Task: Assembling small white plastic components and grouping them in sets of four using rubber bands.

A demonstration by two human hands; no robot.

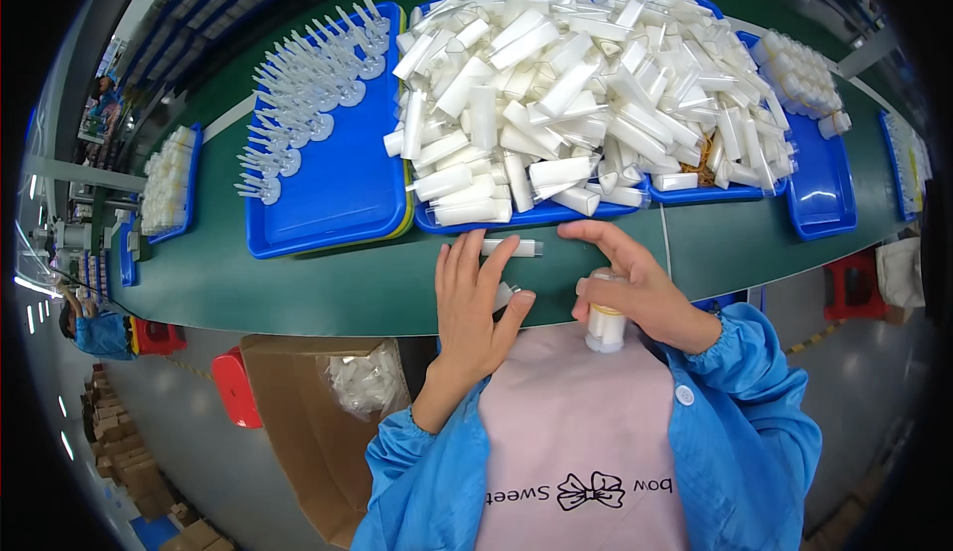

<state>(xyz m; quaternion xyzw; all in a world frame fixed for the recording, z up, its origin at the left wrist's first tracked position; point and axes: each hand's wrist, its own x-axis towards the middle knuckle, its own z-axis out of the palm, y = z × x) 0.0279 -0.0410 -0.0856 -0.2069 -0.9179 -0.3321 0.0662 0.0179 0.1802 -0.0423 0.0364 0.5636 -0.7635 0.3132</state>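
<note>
Fingers of the right hand curl closely around a bundle of short white cylinders, held just off the near edge of the worktop, in front of the pink top; the index finger reaches out free. The bundle should be light and fairly stiff, its smooth faces perhaps slippery, so the best hold is likely around its sides at the yellowish band, without squeezing hard. It looks matt white, the cylinders standing side by side.

A little farther in, the left hand is palm down over the worktop, fingers lightly spread. A small pale piece shows between its thumb and index finger; whether it is pinched or only covered, I cannot tell.

Just beyond, near the left fingertips, a single tube lies crosswise on the green surface, white with a clear end. It too looks light, probably quick to roll or slide, and best taken across its middle, since the thin clear end may dent.

Behind it, blue trays carry a heaped pile of similar tubes, tangled at all angles and glossy where clear film catches light.
</note>
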